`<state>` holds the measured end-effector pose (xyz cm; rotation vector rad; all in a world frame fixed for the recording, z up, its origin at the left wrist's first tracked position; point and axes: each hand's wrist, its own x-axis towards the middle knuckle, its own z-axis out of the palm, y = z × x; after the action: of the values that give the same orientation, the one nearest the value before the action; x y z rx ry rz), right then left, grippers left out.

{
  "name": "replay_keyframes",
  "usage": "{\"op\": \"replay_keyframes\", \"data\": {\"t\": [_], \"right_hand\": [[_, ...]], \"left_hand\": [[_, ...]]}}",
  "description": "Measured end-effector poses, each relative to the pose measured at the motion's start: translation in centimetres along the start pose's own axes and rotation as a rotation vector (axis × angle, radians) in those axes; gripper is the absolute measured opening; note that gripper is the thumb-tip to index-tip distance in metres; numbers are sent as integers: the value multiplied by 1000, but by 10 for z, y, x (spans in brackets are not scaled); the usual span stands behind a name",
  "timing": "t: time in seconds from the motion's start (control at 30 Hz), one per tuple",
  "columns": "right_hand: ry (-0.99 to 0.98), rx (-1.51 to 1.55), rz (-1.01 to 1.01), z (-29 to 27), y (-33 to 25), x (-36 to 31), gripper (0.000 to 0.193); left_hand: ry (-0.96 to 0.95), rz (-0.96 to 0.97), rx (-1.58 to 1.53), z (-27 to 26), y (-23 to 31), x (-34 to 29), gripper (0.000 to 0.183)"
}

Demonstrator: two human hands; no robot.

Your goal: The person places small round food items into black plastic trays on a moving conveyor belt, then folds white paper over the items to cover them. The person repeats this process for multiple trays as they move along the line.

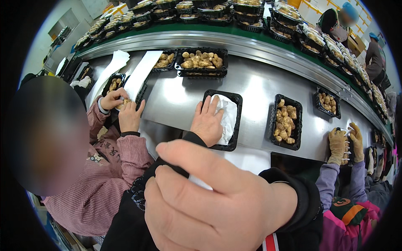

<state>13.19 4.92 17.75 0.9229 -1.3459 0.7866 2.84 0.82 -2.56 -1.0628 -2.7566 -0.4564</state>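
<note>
My left hand [208, 124] lies flat, fingers spread, on crumpled white paper [227, 119] inside a black plastic tray [238, 100]. The palm presses at the tray's left side, and the paper covers most of its bottom. Much closer to the camera, my right hand [226, 201] is raised over my left forearm. Its fingers curl inward and the thumb points left; the palm side is hidden, so whatever it may hold does not show. Beneath it, a flat white surface [251, 160] shows at the table's near edge.
Black trays of knobbly brown tubers [287, 121] stand right, with a stacked pair [202, 62] behind. At left, a co-worker's hands [123, 108] handle tubers beside white paper sheets [142, 75]. Another person's gloved hands [345, 142] hold a tray at right. Packed trays line a green conveyor [188, 28].
</note>
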Motion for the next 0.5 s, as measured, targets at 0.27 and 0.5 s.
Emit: {"op": "replay_keyframes", "data": {"t": [0.27,0.5], "right_hand": [[-382,106,367,-30,-18,33,13],[-452,-19,348,-31,-15,26,13]], "left_hand": [[-29,-21,-3,-4,0,-4,46],[-26,6,-23,0,0,0,47]]}}
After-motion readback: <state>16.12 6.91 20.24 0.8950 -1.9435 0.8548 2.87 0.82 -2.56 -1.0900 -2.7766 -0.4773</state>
